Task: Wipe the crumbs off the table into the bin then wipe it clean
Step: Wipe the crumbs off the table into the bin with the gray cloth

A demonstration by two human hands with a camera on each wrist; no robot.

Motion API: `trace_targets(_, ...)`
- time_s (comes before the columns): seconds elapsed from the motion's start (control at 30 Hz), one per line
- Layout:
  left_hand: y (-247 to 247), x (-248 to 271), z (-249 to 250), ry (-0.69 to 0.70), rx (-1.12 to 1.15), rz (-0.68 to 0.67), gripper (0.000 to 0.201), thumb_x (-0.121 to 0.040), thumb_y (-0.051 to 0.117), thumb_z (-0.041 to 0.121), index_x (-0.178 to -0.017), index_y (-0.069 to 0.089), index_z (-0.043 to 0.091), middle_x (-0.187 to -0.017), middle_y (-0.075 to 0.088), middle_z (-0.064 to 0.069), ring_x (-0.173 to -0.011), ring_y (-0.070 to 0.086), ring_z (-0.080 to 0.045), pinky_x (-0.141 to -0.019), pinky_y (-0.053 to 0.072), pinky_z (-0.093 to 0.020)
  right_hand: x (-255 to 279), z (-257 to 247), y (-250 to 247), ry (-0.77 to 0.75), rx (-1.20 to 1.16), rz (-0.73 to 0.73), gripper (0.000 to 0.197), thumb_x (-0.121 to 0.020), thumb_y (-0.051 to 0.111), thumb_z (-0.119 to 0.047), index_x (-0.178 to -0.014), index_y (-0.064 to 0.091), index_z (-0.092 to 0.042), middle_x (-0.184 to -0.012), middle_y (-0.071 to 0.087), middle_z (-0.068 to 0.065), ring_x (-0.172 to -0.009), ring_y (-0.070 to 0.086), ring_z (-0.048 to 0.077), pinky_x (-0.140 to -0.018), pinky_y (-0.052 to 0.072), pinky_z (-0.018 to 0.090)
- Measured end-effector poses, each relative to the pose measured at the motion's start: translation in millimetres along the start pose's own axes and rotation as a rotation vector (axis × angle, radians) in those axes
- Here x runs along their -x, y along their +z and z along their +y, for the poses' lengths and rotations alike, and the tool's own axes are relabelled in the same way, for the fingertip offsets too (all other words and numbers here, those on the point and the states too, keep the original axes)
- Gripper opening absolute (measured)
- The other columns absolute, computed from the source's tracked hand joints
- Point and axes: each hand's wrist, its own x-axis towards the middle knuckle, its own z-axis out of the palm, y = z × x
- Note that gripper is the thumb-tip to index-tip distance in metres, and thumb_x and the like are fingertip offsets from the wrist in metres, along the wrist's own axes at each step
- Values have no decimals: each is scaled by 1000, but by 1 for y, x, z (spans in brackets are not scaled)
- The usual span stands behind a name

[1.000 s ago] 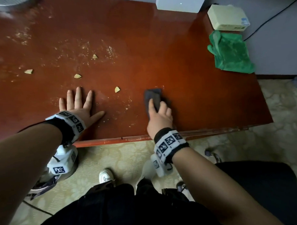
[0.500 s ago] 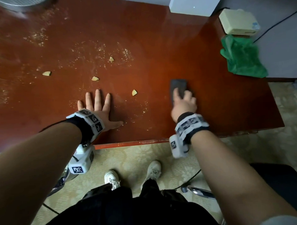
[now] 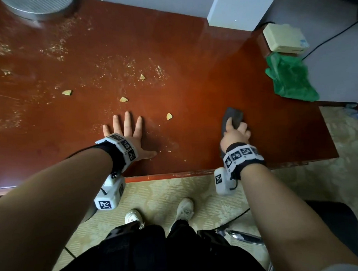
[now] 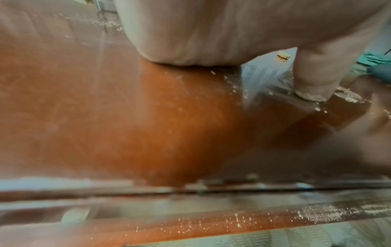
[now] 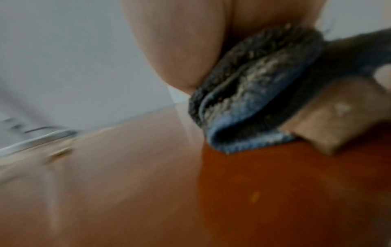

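My left hand (image 3: 126,128) lies flat, fingers spread, on the red-brown table (image 3: 193,53) near its front edge. In the left wrist view the palm (image 4: 211,30) and thumb press on the dusty table (image 4: 148,125). My right hand (image 3: 236,133) grips a folded dark grey cloth (image 3: 233,115) and holds it against the tabletop, right of the crumbs. The right wrist view shows the cloth (image 5: 253,103) pinched in the hand (image 5: 180,41). Several biscuit pieces lie left of the cloth, the nearest one (image 3: 169,116) between my hands, another (image 3: 123,99) above my left fingers. Fine crumbs (image 3: 131,66) spread to the far left.
A green cloth (image 3: 290,80) hangs over the right edge below a cream box (image 3: 285,40). A white box (image 3: 238,9) stands at the back. A round metal object (image 3: 39,6) sits at the back left. The front edge (image 3: 169,174) runs above patterned floor and my shoes.
My right hand has slid the cloth to the right, away from the nearest biscuit piece. The left hand has stayed flat in the same spot.
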Motion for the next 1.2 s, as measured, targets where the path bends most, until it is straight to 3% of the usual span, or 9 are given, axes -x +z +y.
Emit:
trace_targets(0.23, 1, 3, -2, 13, 15, 8, 114, -70, 45, 81, -144, -25, 29, -149, -35, -6, -139, -25, -36, -112, -5, -57, 50, -28, 27, -675, 7, -137, 50, -97, 39, -11, -144, 33, -25, -149, 17, 7, -134, 23, 30, -112, 25, 33)
trace_targets(0.37, -8, -2, -2, 44, 21, 60, 112, -72, 48, 78, -143, -26, 32, -150, -34, -8, -139, -26, -34, -113, -8, -54, -5, -19, -14, -432, -220, 71, 48, -97, 39, -13, -143, 35, -26, -148, 22, 7, -133, 29, 30, -111, 26, 36)
trace_targets(0.5, -38, -19, -7, 31, 76, 148, 109, -77, 45, 74, -140, -32, 30, -147, -39, -9, -137, -32, -31, -113, -12, -50, -36, -42, -24, -101, -46, 71, 52, -99, 36, -23, -148, 19, -28, -148, 14, 9, -133, 23, 32, -106, 31, 43)
trace_targets(0.7, -84, -51, -10, -139, 250, 160, 110, -74, 50, 74, -145, -23, 31, -151, -31, -9, -140, -25, -31, -114, -8, -51, -7, -83, -3, -871, 7, -141, 50, -93, 41, -9, -140, 40, -29, -148, 23, 7, -129, 29, 30, -111, 28, 33)
trace_targets(0.8, -107, -68, 0, -119, 254, 186, 104, -77, 47, 73, -146, -19, 31, -154, -25, -6, -141, -23, -30, -114, -7, -51, -54, -82, -45, -762, -220, 24, 45, -92, 43, -9, -136, 48, -22, -141, 32, 14, -125, 38, 33, -109, 27, 28)
trace_targets(0.9, -123, -84, 15, -92, 251, 186, 103, -77, 47, 73, -146, -18, 32, -154, -24, -5, -141, -22, -29, -114, -6, -50, -125, -61, -107, -412, -225, 215, 46, -95, 42, -13, -141, 41, -22, -146, 25, 14, -130, 33, 36, -110, 25, 32)
trace_targets(1.0, -128, -101, 20, -134, 257, 170, 106, -74, 48, 75, -146, -16, 33, -155, -22, -5, -142, -19, -29, -115, -5, -49, -188, -43, -144, -102, -111, 159, 49, -98, 37, -15, -147, 28, -18, -150, 18, 12, -135, 25, 35, -112, 25, 39)
trace_targets(1.13, -125, -111, 14, -172, 240, 113, 107, -72, 49, 76, -147, -15, 35, -154, -24, -3, -143, -18, -26, -116, -3, -47, -217, -59, -133, -59, -116, 84, 53, -97, 40, -18, -147, 23, -20, -150, 17, 12, -136, 22, 32, -109, 26, 42)
trace_targets(1.2, -126, -114, 15, -178, 224, 87, 106, -73, 48, 77, -146, -15, 35, -153, -26, -2, -143, -19, -26, -116, -3, -47, -209, -80, -123, -230, -17, 126, 53, -96, 41, -19, -146, 26, -27, -149, 15, 9, -134, 23, 32, -108, 28, 43)
